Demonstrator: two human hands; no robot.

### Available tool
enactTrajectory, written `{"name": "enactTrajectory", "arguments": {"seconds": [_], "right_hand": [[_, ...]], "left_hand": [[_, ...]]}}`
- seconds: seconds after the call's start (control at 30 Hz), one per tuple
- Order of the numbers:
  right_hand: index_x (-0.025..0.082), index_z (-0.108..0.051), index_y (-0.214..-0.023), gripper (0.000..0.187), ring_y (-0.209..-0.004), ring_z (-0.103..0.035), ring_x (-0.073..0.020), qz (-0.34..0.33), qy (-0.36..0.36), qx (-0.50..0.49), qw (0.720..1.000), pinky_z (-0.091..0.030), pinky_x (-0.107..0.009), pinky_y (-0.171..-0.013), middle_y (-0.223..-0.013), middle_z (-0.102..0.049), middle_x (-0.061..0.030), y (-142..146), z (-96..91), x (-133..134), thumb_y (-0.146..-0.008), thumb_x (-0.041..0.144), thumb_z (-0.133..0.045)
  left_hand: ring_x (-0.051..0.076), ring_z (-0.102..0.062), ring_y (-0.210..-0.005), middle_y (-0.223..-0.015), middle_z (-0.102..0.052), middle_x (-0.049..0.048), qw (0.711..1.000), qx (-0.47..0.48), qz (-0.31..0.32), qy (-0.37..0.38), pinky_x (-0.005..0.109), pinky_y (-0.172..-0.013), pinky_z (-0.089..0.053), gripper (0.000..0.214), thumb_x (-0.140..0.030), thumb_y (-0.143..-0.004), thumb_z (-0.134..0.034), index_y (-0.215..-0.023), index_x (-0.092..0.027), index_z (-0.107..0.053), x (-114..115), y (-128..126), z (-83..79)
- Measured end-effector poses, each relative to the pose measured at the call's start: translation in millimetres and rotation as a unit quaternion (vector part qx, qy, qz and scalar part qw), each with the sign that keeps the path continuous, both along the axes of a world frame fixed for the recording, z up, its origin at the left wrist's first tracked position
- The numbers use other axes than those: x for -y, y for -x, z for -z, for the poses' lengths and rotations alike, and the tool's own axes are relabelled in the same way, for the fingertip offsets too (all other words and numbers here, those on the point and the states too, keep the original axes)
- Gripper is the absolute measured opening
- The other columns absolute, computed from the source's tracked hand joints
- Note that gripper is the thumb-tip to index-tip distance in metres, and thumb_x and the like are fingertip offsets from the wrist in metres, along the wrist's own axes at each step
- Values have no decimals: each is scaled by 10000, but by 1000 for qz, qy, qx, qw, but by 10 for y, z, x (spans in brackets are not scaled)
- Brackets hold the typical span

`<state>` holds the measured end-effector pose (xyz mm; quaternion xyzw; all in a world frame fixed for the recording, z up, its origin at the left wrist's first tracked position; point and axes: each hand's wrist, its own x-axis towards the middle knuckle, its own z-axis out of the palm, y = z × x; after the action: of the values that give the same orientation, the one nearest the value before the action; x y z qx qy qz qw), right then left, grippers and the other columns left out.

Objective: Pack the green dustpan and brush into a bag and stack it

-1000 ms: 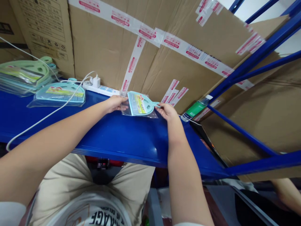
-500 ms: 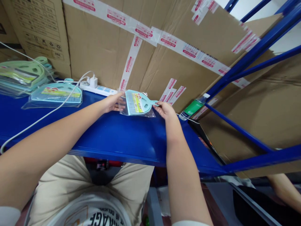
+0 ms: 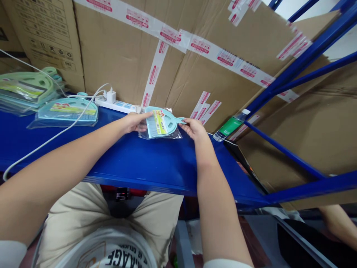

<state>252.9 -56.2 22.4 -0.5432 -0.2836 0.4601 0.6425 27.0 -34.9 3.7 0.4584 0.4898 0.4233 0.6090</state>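
Observation:
Between my hands, on the blue steel shelf (image 3: 134, 160), lies a pale blue plastic hand brush (image 3: 163, 123) in a clear plastic bag with a yellow label. My left hand (image 3: 135, 123) grips the bag's left side, fingers across the brush head. The brush's looped handle sits in the pinch of my right hand (image 3: 193, 128). Just left of them, a similar bagged brush (image 3: 68, 109) lies flat, and a stack of green and blue bagged brushes (image 3: 25, 89) sits beyond it.
A white power strip (image 3: 114, 105) with a plugged-in charger and a white cable (image 3: 55, 137) lies along the shelf. A green-labelled water bottle (image 3: 230, 126) rests at the right, against taped cardboard boxes (image 3: 119, 48). Blue rack bars (image 3: 295, 70) cross the right. Another person's forearm (image 3: 337, 227) shows low right.
The bagged brush has turned slightly in my hands, its head tilting up and to the left. Both hands have shifted a little to the left with it.

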Motion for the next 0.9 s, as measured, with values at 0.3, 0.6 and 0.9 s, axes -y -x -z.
{"name": "enactTrajectory", "arguments": {"seconds": [0.3, 0.6, 0.9], "right_hand": [[168, -624, -836, 287, -597, -658, -124, -5, -1, 4, 1000, -626, -176, -546, -622, -617, 7, -54, 39, -40, -814, -98, -519], [198, -556, -772, 256, -551, -620, -84, -7, -28, -48, 998, -585, -133, -554, -659, -615, 3, -50, -47, 13, -990, 79, -493], [213, -610, -905, 147, -631, -673, -148, -6, -13, -43, 999, -620, -242, -582, -659, -605, 0, -304, 165, -165, -997, 239, -498]], "left_hand": [[143, -747, -735, -818, -788, 49, 1000, 25, -3, -12, 311, -801, -619, 131, -143, -811, -831, -804, -167, -703, -38, 2, 26], [184, -770, -954, -812, -781, 40, 993, 96, -51, -53, 265, -831, -628, 180, 4, -841, -700, -831, -176, -696, 75, -98, -105], [186, -726, -1015, -837, -766, 37, 973, 87, -172, -129, 278, -866, -615, 156, -11, -847, -672, -902, -156, -657, -25, 605, -729]]}}
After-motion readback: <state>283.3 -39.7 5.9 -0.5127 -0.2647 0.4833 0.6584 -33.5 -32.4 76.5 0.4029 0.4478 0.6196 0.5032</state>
